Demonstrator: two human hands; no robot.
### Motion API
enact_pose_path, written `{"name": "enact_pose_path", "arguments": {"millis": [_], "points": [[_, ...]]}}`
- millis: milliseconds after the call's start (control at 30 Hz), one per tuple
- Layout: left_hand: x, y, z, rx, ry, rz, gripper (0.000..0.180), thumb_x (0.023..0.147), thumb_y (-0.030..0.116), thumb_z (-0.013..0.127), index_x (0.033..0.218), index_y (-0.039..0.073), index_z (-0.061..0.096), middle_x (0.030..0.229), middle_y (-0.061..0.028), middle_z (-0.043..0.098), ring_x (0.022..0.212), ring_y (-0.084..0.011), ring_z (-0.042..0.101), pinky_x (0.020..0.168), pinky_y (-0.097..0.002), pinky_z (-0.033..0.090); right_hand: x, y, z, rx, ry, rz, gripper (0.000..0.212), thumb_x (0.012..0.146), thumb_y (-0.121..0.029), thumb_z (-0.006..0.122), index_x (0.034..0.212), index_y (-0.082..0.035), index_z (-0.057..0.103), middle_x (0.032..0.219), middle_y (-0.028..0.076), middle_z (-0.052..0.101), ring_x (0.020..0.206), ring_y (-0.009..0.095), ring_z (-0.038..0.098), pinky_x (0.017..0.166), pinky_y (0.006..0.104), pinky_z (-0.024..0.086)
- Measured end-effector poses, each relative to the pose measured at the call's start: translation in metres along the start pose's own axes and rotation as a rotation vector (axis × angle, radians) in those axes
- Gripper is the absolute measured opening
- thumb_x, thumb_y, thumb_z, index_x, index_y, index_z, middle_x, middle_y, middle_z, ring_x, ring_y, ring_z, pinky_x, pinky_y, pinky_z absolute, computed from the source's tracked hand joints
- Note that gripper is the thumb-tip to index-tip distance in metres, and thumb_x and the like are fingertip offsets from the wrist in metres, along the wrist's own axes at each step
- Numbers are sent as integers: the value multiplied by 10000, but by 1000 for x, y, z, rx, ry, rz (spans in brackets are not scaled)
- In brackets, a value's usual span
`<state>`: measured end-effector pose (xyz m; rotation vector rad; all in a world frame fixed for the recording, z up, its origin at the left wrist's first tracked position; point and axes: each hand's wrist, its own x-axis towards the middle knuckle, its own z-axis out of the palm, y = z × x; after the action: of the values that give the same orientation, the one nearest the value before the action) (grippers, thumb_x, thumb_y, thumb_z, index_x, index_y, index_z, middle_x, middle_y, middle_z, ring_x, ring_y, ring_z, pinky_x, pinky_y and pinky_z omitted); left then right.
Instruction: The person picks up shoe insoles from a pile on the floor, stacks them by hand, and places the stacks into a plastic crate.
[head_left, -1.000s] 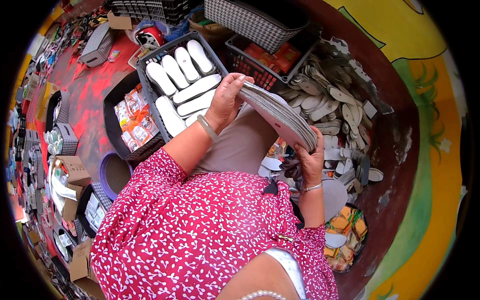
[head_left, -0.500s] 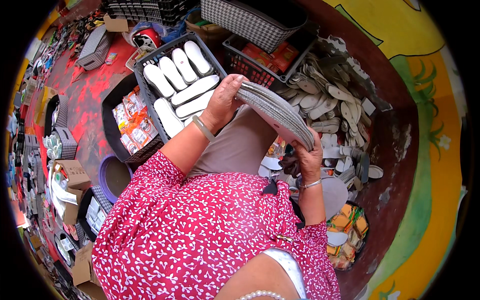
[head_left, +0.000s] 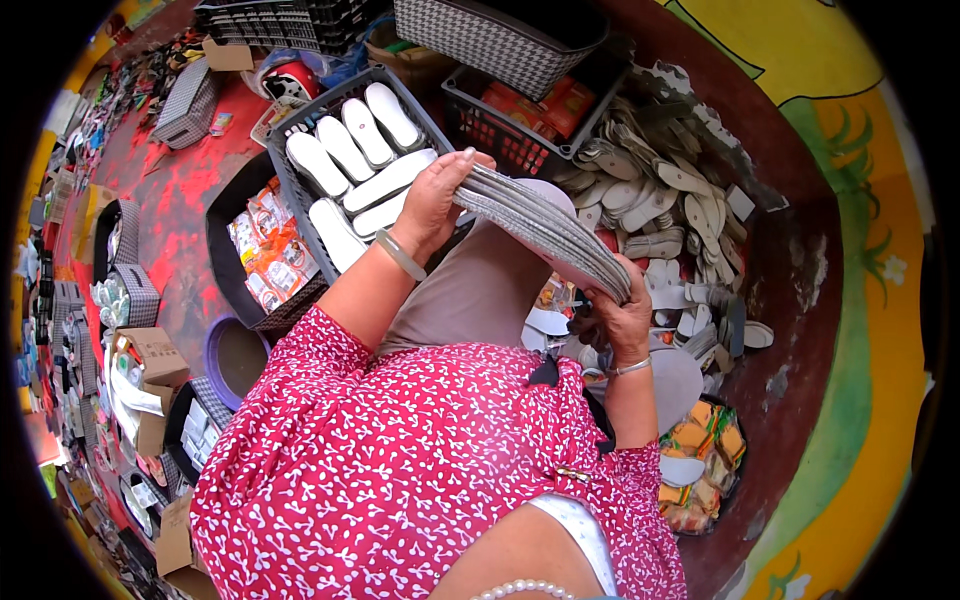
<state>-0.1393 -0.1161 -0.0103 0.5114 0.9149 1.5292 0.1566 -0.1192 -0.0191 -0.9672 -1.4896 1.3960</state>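
A thick stack of grey-edged shoe insoles [head_left: 548, 232] is held at a slant above my lap, its layers slightly fanned. My left hand [head_left: 437, 200] is closed on the upper left end, thumb over the top. At the lower right end, my right hand [head_left: 622, 318] grips the stack, with some fingers hidden beneath it. Just beyond my left hand stands a dark plastic crate [head_left: 330, 97] with several white insoles [head_left: 390, 187] laid in rows. A loose heap of pale insoles [head_left: 690, 205] lies to the right of the stack.
Behind the stack are a crate of red packs [head_left: 470, 95] and a houndstooth basket [head_left: 490, 42]. To the left stand a dark bin of orange-and-white packs [head_left: 222, 225] and a purple-rimmed bucket [head_left: 212, 350]. Orange packets [head_left: 700, 445] lie by my right arm, near the painted wall [head_left: 850, 400].
My left hand and its end of the stack have shifted slightly left. The stack looks a little more fanned, and both hands keep their grip.
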Motion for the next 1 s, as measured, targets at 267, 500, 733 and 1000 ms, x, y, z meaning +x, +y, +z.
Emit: {"name": "enact_pose_path", "arguments": {"millis": [267,500,733,1000], "points": [[-10,-7,1,-143,-13,93,585,970,451,265,1159,-40,521,1080,-141,608,929,-207,599,877,-334,458,0,-1,5,34,-14,-6,492,701,11,743,1144,-38,535,1053,19,594,944,108,569,826,241,454],[-4,-5,2,-7,-26,142,538,969,408,328,917,-43,616,915,-170,645,839,-218,622,816,-332,478,5,-4,18,106,-11,-36,489,714,41,718,1162,-30,535,1073,33,593,960,116,570,838,246,458],[0,1,5,5,41,9,414,955,323,433,754,-14,565,697,-149,620,637,-227,621,635,-314,511,3,-5,12,24,1,-83,417,717,34,723,1106,-10,578,1069,41,597,932,110,573,820,238,461],[-8,1,13,-60,40,-21,343,943,241,431,777,-17,582,834,-149,623,791,-234,608,754,-343,489,2,-16,10,47,-5,1,375,746,12,710,1098,-8,581,1002,26,600,880,89,583,762,227,481]]}}
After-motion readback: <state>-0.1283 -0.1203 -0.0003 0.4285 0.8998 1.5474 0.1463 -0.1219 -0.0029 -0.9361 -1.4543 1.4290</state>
